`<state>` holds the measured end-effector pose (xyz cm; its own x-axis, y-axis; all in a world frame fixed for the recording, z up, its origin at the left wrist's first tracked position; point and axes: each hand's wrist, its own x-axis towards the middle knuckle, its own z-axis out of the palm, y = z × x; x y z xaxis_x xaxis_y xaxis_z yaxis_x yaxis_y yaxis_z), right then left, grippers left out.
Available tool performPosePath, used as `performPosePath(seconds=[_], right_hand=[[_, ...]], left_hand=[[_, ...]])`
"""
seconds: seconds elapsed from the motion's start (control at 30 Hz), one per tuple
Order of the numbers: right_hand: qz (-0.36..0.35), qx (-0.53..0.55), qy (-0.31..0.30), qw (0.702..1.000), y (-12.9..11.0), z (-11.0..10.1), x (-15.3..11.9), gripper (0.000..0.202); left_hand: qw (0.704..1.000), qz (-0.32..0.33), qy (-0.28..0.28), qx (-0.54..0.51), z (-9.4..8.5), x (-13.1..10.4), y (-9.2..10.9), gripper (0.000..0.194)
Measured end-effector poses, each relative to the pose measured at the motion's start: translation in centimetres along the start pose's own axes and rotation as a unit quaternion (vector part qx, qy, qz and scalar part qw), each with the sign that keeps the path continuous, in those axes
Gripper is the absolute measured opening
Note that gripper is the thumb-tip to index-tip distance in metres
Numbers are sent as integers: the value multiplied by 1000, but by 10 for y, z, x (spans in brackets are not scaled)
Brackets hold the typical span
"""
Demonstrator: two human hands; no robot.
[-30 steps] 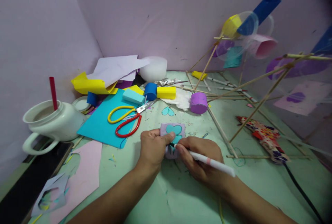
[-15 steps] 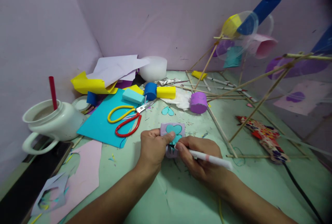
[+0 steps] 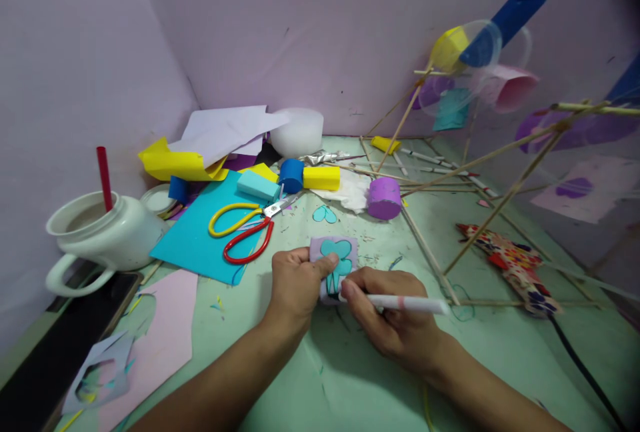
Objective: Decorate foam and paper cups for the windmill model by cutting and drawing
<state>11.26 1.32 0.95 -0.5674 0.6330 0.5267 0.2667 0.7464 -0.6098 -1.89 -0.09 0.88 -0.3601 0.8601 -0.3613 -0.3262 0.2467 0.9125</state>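
My left hand (image 3: pixel 295 285) grips the left side of a small lilac piece (image 3: pixel 350 243), its thumb pressing on teal cut-out shapes (image 3: pixel 336 247) that lie on the piece. In my right hand (image 3: pixel 390 312) is a white marker (image 3: pixel 413 304), pinched near its left end, with the barrel pointing right. The marker's tip is at the lower part of the lilac piece, by dark marks, and is partly hidden by my fingers. Just beyond the piece lies a teal heart-like paper pair (image 3: pixel 325 214) on the green surface.
Scissors (image 3: pixel 245 229) rest on teal paper (image 3: pixel 185 245). A white pot (image 3: pixel 113 232) stands left, above a dark flat device (image 3: pixel 55 359). Small paper rolls, one purple (image 3: pixel 385 199), lie ahead. A stick frame (image 3: pixel 520 185) and a patterned glue gun (image 3: pixel 510 265) are right.
My right hand has shifted slightly, and the marker now lies more level. Its tip has moved a little lower on the lilac piece. My left hand keeps its hold.
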Motion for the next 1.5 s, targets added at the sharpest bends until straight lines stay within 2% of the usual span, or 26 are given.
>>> performPosePath(seconds=[0.1, 0.23, 0.3, 0.33, 0.4, 0.5, 0.57, 0.63, 0.87, 0.93, 1.2, 1.3, 1.4, 1.5], right_hand=[[21, 48, 38, 998, -1, -4, -2, 24], [90, 108, 188, 972, 3, -5, -2, 18], [126, 109, 232, 958, 8, -4, 1, 16], [145, 102, 228, 957, 11, -4, 3, 15], [188, 113, 177, 959, 17, -4, 7, 16], [255, 221, 95, 937, 22, -4, 12, 21], [295, 274, 76, 912, 22, -3, 13, 20], [321, 284, 77, 900, 21, -2, 13, 20], [329, 311, 168, 876, 17, -1, 15, 23], [323, 312, 192, 873, 17, -1, 15, 23], [299, 302, 240, 873, 10, 6, 10, 23], [299, 300, 232, 875, 11, 8, 9, 21], [300, 286, 201, 888, 15, 4, 11, 18], [250, 223, 248, 909, 17, -9, 13, 13]], left_hand=[[1000, -4, 4, -2, 1, 0, 1, 16], [1000, -11, 4, -1, 1, 0, 2, 17], [1000, -16, 2, 2, 0, 1, 1, 18], [1000, -19, 0, 4, 0, 1, 1, 18], [1000, -23, -11, 6, 0, 0, 1, 17], [999, -22, -36, 15, 1, -3, 3, 19], [998, -20, -45, 25, 1, -5, 4, 22], [998, -19, -54, 29, 1, -6, 4, 24], [991, -28, -129, -5, -1, -3, -5, 29], [990, -27, -135, -11, 0, -4, -6, 27], [995, -23, -91, -22, 5, -8, -2, 23], [996, -37, -73, -26, 5, -8, -2, 19], [997, -47, -61, -25, 4, -7, -2, 18], [997, -52, -55, -19, 4, -6, -2, 17]])
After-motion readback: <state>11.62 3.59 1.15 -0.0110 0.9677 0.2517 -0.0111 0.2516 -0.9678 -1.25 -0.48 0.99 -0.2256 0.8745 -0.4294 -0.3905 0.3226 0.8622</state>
